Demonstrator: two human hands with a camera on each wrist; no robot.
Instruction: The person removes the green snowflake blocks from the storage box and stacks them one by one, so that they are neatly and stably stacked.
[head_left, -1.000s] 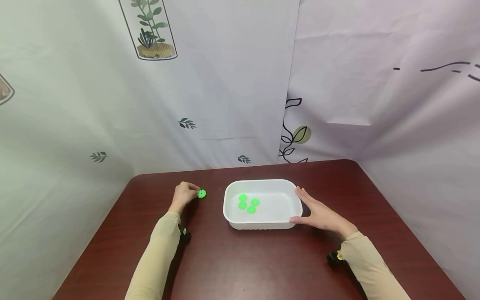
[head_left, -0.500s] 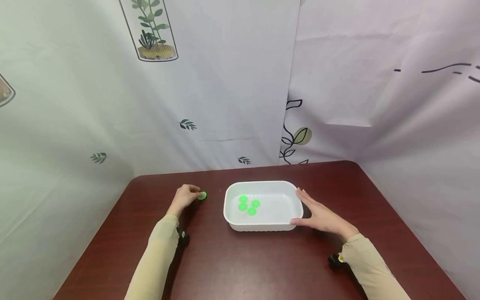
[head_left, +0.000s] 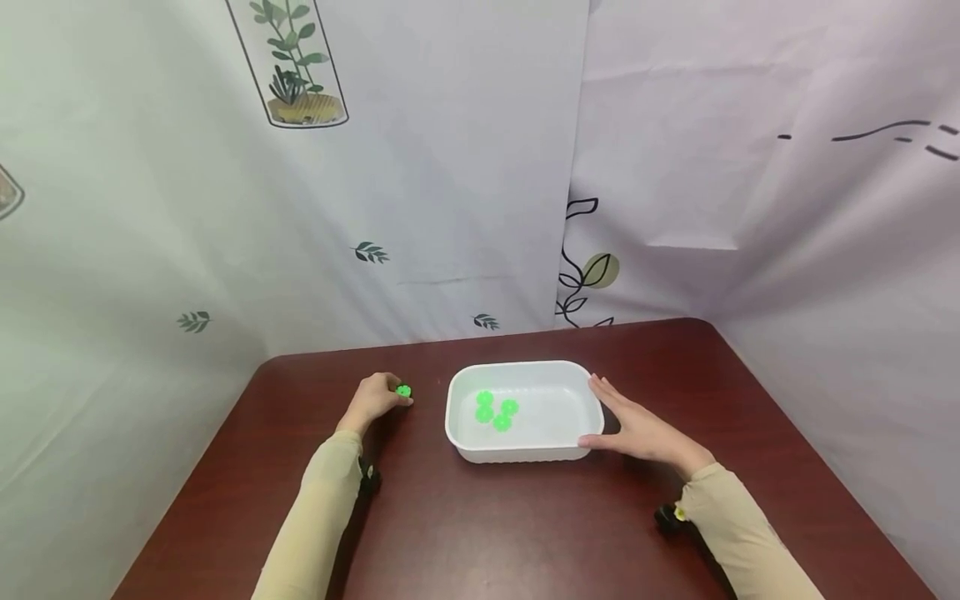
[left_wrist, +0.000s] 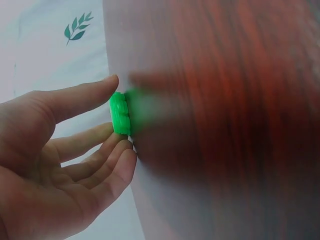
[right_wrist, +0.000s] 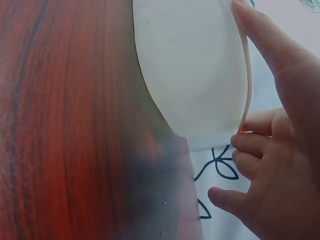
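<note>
On the left part of the table, my left hand (head_left: 372, 399) pinches a small bright green flower-shaped disc (head_left: 403, 390). The left wrist view shows the disc edge-on (left_wrist: 120, 114), with the thumb along its upper side and fingertips below it at the tabletop. My right hand (head_left: 637, 427) rests against the right end of a white rectangular tub (head_left: 525, 455), thumb on the near rim and straight fingers at the far right corner. Several similar green discs (head_left: 502, 422) lie flat in the tub's left half. In the right wrist view, the tub's outer wall (right_wrist: 195, 65) faces the camera.
A dark reddish-brown wooden table (head_left: 480, 533) with rounded far corners bears everything. Pale cloth (head_left: 465, 167) printed with plants hangs close behind the table and along both sides. Both forearms wear light sleeves, with a dark wrist device (head_left: 667, 518) under each.
The left hand's thumb and fingers have shifted around the green disc, the thumb now at its near side. My right hand and the tub stay in place; the head view shifts slightly.
</note>
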